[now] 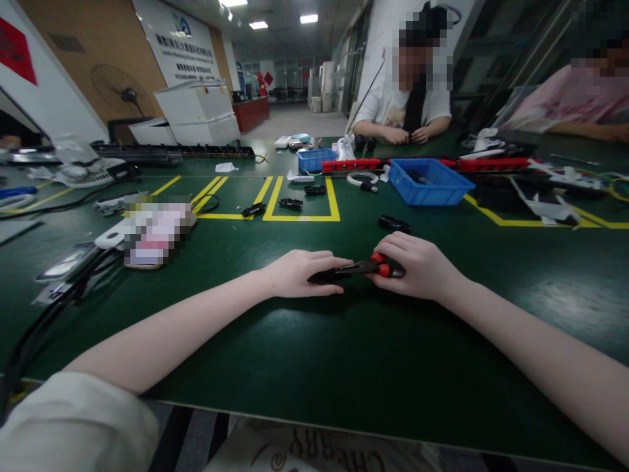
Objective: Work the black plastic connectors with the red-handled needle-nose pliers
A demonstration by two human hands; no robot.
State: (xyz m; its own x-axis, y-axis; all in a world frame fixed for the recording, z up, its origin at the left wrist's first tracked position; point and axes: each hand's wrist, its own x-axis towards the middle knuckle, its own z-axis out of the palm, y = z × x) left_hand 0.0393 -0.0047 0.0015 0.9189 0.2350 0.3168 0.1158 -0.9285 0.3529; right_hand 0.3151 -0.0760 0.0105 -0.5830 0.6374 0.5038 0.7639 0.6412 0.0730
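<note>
First, at the far left, we meet dark cables (73,288) and a phone (158,239) with a blurred-out screen; they limit the room beyond our left forearm. The near edge of the green table (275,354) runs across the bottom, well below our hands, with a broad stretch of tabletop between. Past our hands, near the middle, yellow tape (302,218) marks boxes on the surface, with small black pieces (291,203) inside and beside them. Further right, another black piece (394,224) lies just beyond our right hand, and a blue bin (431,196) stands behind it. A co-worker (399,121) sits across the table. At the right, open surface stretches beyond our right forearm under a pale reflection.

Now the grip, left to right. Our left hand (312,274) pinches a dark part (324,276) between thumb and fingers, held above the table in front of us. Our right hand (415,267) is curled around red-handled pliers (381,269), their nose aimed left, overlapping the part from our view. We cannot tell whether the pliers' jaws are clamped on it or only beside it.
</note>
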